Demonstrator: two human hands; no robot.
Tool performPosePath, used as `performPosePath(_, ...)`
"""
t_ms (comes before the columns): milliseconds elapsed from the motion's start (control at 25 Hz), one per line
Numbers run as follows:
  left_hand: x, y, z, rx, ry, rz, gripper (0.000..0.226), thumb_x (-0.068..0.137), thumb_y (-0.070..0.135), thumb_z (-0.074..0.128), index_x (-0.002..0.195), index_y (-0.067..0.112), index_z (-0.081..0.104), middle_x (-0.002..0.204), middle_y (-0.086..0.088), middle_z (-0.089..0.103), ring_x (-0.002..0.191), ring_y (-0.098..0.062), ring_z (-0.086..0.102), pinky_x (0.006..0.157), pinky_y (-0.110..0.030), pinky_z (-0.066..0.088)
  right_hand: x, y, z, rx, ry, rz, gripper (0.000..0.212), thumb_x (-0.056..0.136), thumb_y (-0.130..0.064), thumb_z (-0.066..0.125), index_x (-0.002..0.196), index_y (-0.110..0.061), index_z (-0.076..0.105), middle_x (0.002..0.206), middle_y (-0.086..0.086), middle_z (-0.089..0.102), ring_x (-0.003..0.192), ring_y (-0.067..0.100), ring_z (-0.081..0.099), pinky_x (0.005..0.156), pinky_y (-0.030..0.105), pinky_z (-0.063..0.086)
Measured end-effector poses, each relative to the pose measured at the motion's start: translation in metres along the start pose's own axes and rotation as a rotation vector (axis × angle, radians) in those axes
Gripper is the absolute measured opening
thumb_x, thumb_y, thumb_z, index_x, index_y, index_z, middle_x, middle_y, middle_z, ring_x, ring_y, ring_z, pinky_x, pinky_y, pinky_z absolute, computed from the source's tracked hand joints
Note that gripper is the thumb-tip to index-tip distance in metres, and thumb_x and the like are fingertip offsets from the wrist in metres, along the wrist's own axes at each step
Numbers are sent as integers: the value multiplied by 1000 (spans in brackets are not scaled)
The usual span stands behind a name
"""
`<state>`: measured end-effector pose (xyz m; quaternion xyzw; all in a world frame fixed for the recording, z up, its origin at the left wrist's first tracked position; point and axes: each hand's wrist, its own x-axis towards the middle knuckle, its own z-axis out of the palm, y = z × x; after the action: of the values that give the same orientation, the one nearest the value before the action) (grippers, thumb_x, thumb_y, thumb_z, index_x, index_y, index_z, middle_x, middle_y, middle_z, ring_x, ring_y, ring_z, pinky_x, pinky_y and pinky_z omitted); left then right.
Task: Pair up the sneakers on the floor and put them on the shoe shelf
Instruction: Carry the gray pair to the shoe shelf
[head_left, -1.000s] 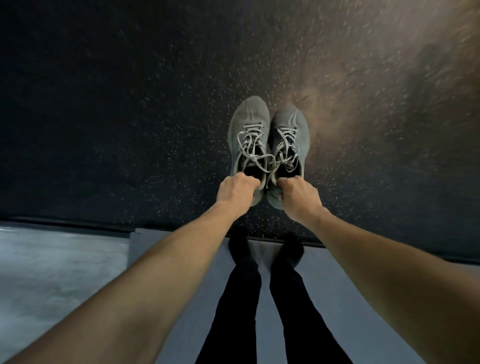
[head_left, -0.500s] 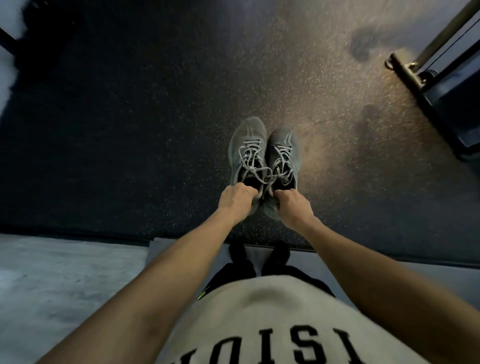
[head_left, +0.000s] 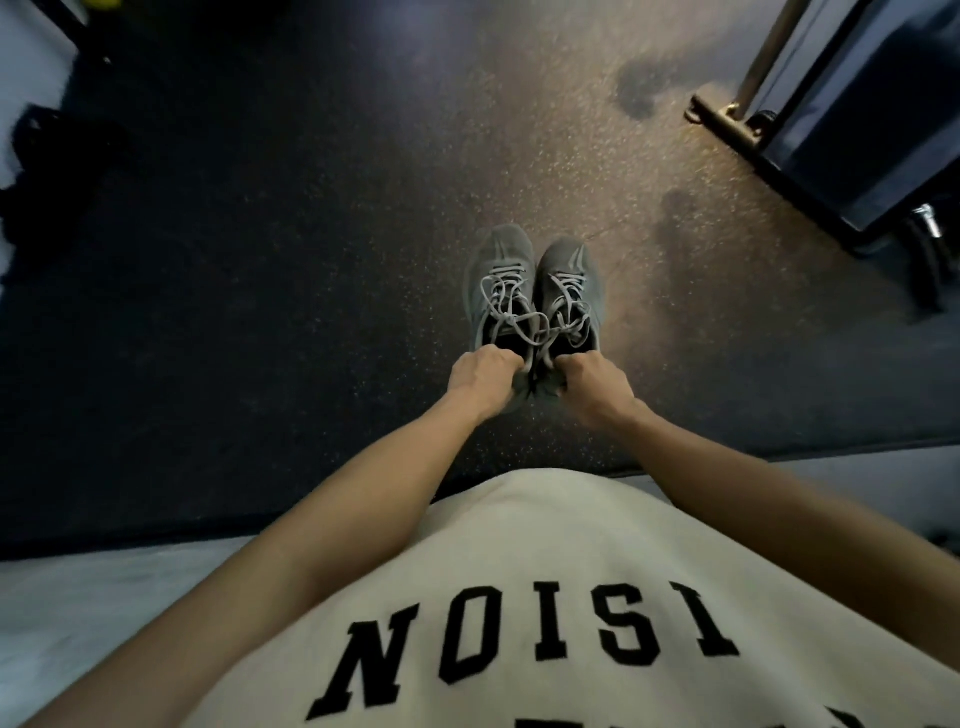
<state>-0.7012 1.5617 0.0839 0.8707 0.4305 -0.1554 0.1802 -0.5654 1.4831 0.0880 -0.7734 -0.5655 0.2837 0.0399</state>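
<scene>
I look straight down past my cream shirt (head_left: 519, 597), printed with black letters, at a dark speckled floor (head_left: 311, 260). My two bare arms reach forward, and each hand holds one grey sneaker by the heel end. My left hand (head_left: 483, 376) has its fingers curled over the heel collar of the left sneaker (head_left: 501, 280); my right hand (head_left: 597, 382) grips the heel collar of the right sneaker (head_left: 569, 291) the same way. The two sneakers sit side by side, touching along their inner edges, toes pointing away from me, pale laces loose and tangled together between them. I cannot tell whether their soles rest on the floor or hang just above it.

As I judge it, the pairing of this pair is done: the shoes match and are lined up together in my grip. What is left is getting them to the shelf. At the upper right stands a dark piece of furniture (head_left: 857, 145) with a brass-coloured metal post (head_left: 769, 57) and foot; it may be the shelf, but I cannot be sure. A dark shape (head_left: 57, 150) lies at the far left, too dim to name, so I cannot say whether more sneakers wait there
</scene>
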Motion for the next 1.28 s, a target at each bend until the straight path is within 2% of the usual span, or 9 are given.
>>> performPosePath(160,-2,13,6,75,-2,145,19,90,11,58,101,24,67,106,-7,67,98,-31,65,80,-37,49,-31,3,9,35,58,137,16,87,-13,51,97,-8,63,96,17,64,90,39,62,69,40,47)
performPosePath(360,-17,35,7,209,-15,395,11,92,16,58,96,23,66,103,-8,66,97,-32,65,78,-37,49,-80,1,22,92,129,359,10,85,-7,50,88,-13,58,90,12,56,91,36,60,66,36,40)
performPosePath(440,-24,45,8,244,-33,457,11,93,16,56,96,20,65,104,-10,65,97,-35,64,77,-38,47,-98,2,26,141,145,415,12,85,-5,50,83,-16,54,87,9,52,91,35,60,66,37,42)
performPosePath(520,-37,65,16,278,-76,542,12,93,14,55,98,20,65,106,-12,64,99,-36,63,78,-37,46,-130,6,35,189,174,513,13,85,-4,49,86,-14,57,93,11,56,92,36,61,69,39,48)
performPosePath(640,-65,109,33,350,-113,717,18,91,13,58,104,21,66,111,-12,64,103,-36,62,81,-38,47,-189,17,48,267,229,682,17,85,-6,50,96,-11,62,104,15,61,97,36,61,76,41,50)
performPosePath(760,-94,163,53,427,-134,875,20,90,11,56,105,21,66,112,-11,64,104,-35,63,81,-38,49,-252,30,57,371,300,827,20,85,-12,49,98,-7,63,106,18,61,100,39,59,80,42,48)
performPosePath(960,-157,265,108,496,-177,1067,17,87,9,56,96,19,66,105,-12,64,99,-35,63,76,-38,49,-367,72,84,449,405,1013,20,86,-13,46,97,-5,61,106,20,61,100,40,59,75,39,45)
performPosePath(1280,-318,433,222,577,-220,1289,19,88,13,56,103,18,67,107,-10,66,100,-34,64,76,-37,49,-587,153,163,539,515,1282,18,85,-8,48,97,-7,62,105,18,61,98,39,59,70,37,43)
